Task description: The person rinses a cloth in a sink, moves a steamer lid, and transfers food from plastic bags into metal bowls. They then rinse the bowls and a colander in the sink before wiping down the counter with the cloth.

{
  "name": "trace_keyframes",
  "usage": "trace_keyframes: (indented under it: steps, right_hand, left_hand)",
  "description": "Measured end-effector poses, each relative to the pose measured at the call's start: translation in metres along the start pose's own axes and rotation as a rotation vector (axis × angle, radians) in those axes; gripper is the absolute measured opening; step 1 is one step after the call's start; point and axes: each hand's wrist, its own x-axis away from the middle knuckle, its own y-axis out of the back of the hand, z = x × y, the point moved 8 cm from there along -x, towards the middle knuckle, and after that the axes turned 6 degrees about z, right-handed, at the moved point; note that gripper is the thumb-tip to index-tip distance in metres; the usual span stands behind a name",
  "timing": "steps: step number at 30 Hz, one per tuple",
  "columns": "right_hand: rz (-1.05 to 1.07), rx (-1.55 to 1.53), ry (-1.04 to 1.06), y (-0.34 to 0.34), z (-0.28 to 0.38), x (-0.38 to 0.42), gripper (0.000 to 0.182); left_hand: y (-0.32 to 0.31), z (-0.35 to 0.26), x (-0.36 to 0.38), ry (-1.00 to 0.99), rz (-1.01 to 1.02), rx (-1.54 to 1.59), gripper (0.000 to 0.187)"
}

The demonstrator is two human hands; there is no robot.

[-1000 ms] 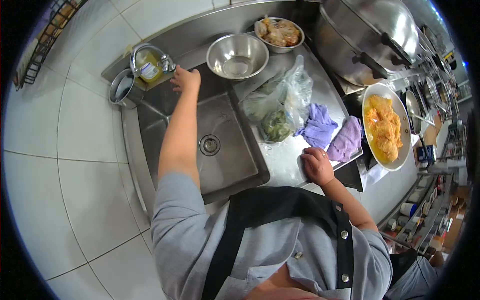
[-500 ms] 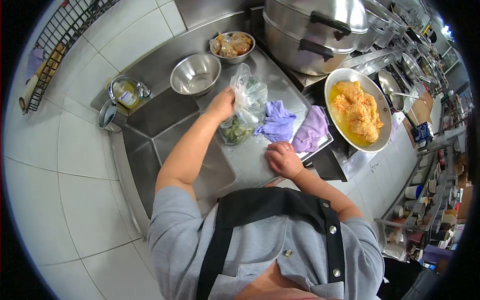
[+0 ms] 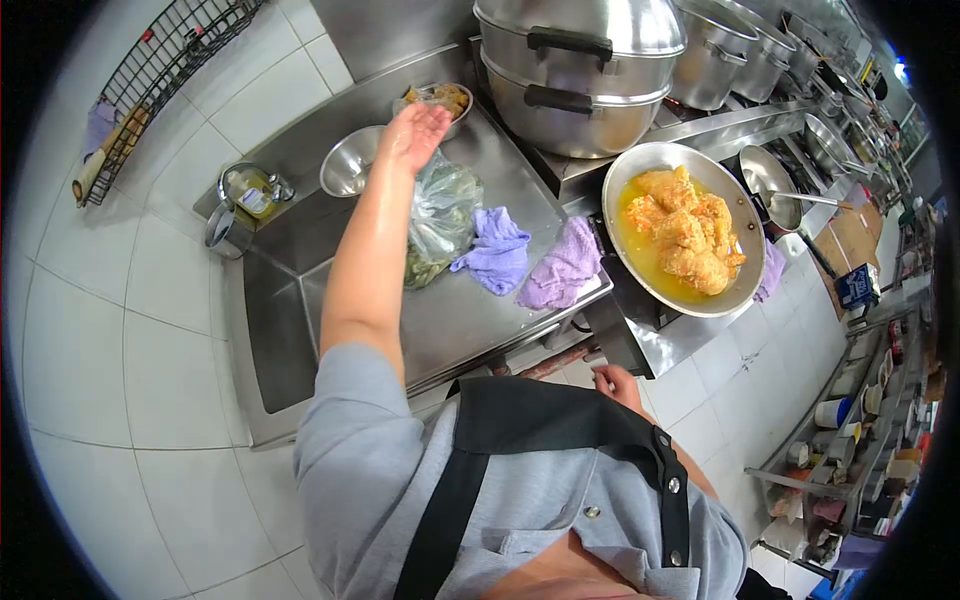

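Note:
My left hand [image 3: 415, 138] is raised over the sink counter, palm up with fingers stretched out, holding nothing. It partly covers a small steel bowl of bagged food [image 3: 450, 100] and stands beside a second steel bowl [image 3: 350, 162]. Below it lies a clear plastic bag with green contents [image 3: 442, 210]. To the right of the bag are a blue-violet cloth [image 3: 493, 250] and a pink-purple cloth [image 3: 562, 265]. Near my body, beyond the counter's front edge, hangs my right hand [image 3: 617, 385], its fingers curled with nothing seen in them.
A wide pan of fried food in yellow liquid [image 3: 685, 235] sits at the right, below a large steel steamer [image 3: 580, 85]. The sink basin [image 3: 275, 330] and faucet [image 3: 280, 187] are on the left. Shelves [image 3: 850, 440] stand far right.
My left hand has let go of the plastic bag and moved up toward the bowls. My right hand has left the counter and drawn back toward my body. The view has shifted right.

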Motion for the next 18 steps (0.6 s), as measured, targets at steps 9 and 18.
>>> trace_keyframes:
  steps: [9,18]
  right_hand:
    - [0.069,0.084,-0.585,0.038,-0.033,0.123,0.031]
    - [-0.043,0.107,-1.079,0.008,-0.107,0.266,0.033]
  left_hand:
    - [0.166,0.116,-0.185,-0.124,-0.339,0.142,0.055]
    - [0.217,0.135,-0.228,0.003,-0.398,0.160,0.044]
